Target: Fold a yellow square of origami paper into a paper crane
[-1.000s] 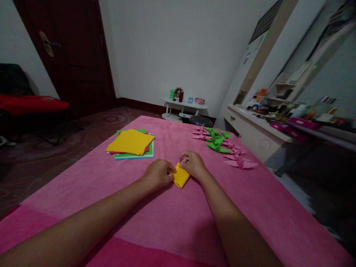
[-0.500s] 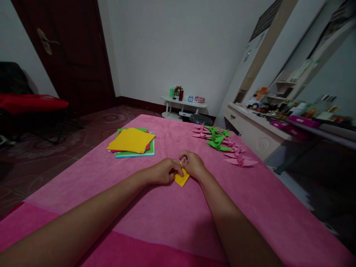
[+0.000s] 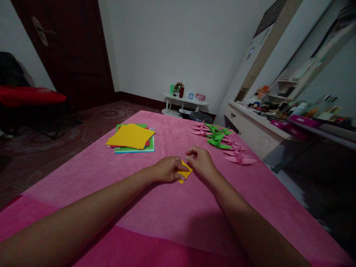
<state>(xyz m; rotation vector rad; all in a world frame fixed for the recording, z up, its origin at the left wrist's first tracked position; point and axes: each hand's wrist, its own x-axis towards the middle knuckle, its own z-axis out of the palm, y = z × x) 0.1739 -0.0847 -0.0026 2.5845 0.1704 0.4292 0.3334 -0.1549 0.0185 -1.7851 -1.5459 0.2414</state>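
A small folded yellow paper [image 3: 185,172] lies on the pink cloth [image 3: 172,215] in the middle of the view. My left hand [image 3: 167,169] rests on its left part, fingers pressed down flat over the fold. My right hand [image 3: 200,161] sits at its upper right edge, fingertips pinched together on the paper's corner. Most of the paper is hidden under the two hands.
A stack of coloured sheets [image 3: 131,137], yellow on top, lies at the far left of the cloth. Folded pink and green paper cranes [image 3: 222,142] are spread at the far right. Beyond stand a white side table [image 3: 183,104], a dresser [image 3: 256,129] and a dark door [image 3: 69,52].
My left hand has slid further onto the yellow paper, covering more of it. My right hand has shifted a little right and lifted toward the corner. The view has tilted slightly.
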